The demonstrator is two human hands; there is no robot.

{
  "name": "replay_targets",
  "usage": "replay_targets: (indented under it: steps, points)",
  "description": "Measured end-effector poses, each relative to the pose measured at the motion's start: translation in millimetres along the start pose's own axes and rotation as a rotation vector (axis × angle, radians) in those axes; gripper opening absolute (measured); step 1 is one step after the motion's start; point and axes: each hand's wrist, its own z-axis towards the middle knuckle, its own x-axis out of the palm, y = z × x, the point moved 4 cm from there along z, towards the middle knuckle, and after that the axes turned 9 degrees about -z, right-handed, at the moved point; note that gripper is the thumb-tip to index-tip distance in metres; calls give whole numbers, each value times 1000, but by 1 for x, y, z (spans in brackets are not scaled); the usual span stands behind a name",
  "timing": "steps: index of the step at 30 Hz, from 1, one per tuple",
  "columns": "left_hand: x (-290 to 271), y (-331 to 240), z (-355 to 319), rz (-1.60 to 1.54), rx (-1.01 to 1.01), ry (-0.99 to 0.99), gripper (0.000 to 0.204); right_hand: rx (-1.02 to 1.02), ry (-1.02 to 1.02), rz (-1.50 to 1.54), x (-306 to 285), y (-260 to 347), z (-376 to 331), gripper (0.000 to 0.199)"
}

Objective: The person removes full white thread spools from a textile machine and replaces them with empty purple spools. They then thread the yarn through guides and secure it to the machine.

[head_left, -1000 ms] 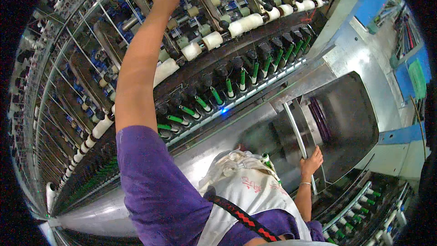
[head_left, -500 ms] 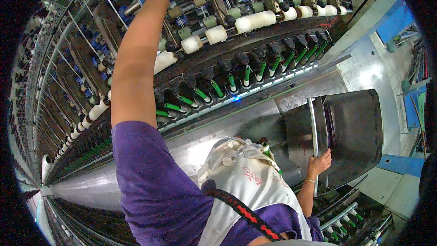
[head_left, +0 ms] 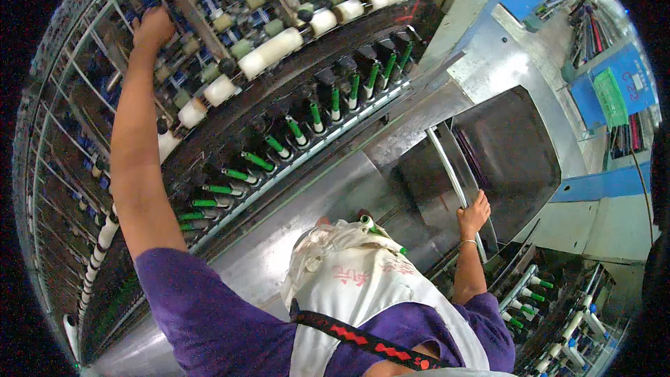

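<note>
Gripping the metal bar (head_left: pixel 447 160) with the right hand (head_left: pixel 474 215), across from the machine (head_left: pixel 279 80); reaching into the machine's top with the left hand (head_left: pixel 155 29), impossible to tell whether closed. Likely stiff, slightly slippery; best held along the half farther from the machine.

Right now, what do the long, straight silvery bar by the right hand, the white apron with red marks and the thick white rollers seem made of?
Silvery bar: probably metal, smooth and shiny, given its bright highlight. White apron: likely cloth, matte, judging by soft folds and creases. White rollers: perhaps fibre-covered, from their matte, slightly uneven surface; cores hidden.
</note>
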Motion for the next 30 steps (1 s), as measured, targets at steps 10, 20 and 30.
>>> replay_targets:
  steps: [10, 20, 30]
  points:
    - [87, -118, -401, -1682, -15, 441, 6, 1, 145, -19, 11, -28, 27, 89]
    - [148, -113, -618, -1961, 269, 1620, 31, -328, -165, 284, -33, 87, 112, 88]
    - [178, -138, -747, -1766, -3, 1692, 27, -431, 35, 147, 17, 103, 126, 77]
